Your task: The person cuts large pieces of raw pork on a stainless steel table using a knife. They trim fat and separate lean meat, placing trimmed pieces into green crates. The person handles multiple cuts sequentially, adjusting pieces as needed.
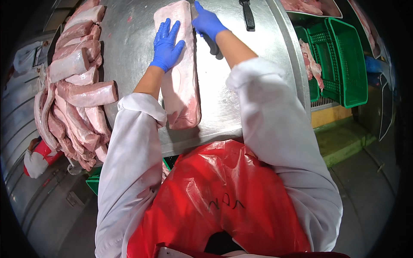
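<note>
A long, pale slab of pork [180, 92] with a fatty upper face lies lengthwise on the steel table [223, 103]. Flat on top of it rests my left hand [167, 48] in a blue glove, fingers spread. At the slab's right edge, my right hand [208, 21], gloved in blue too, is closed round a knife [211, 45], forefinger stretched forward. The dark handle sticks out below the palm; most of the blade is hidden by the hand and the meat.
Several pork pieces [79, 94] are heaped along the table's left side. A second black-handled knife [247, 17] lies at the far right. Beyond the right rim stand green crates [346, 64], with meat scraps [312, 64] beside them. Another person [38, 159] is at the far left.
</note>
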A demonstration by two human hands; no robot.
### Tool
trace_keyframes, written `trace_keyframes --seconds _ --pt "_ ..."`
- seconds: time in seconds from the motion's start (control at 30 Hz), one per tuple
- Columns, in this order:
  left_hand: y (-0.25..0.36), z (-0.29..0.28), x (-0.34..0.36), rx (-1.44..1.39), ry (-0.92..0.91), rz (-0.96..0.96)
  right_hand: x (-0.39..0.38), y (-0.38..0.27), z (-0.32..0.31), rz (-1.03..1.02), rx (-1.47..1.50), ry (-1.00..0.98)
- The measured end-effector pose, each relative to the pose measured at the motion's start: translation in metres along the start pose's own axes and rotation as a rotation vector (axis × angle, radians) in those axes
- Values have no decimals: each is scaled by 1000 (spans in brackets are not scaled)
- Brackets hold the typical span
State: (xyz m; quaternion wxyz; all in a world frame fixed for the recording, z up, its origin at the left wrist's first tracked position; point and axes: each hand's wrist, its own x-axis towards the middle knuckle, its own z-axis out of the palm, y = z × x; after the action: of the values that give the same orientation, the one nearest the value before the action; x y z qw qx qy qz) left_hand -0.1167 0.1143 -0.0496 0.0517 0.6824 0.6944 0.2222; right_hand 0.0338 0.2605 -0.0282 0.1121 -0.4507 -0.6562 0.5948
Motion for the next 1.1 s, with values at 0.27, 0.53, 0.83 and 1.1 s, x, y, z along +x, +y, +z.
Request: trace_keyframes --seconds 0.27,0.53,0.83,1.1 --pt "-1 3 -4 -23 48 -62 -70 38 22 -29 -87 -66" --pt "6 10 1 35 90 -117 -95 28 18 4 -149 -247" --pt "29 -1 -45 -55 24 -96 -153 33 36 73 -97 -219" --pt "60 -23 -113 -148 -19 -111 -143 41 49 -11 -48 -228"
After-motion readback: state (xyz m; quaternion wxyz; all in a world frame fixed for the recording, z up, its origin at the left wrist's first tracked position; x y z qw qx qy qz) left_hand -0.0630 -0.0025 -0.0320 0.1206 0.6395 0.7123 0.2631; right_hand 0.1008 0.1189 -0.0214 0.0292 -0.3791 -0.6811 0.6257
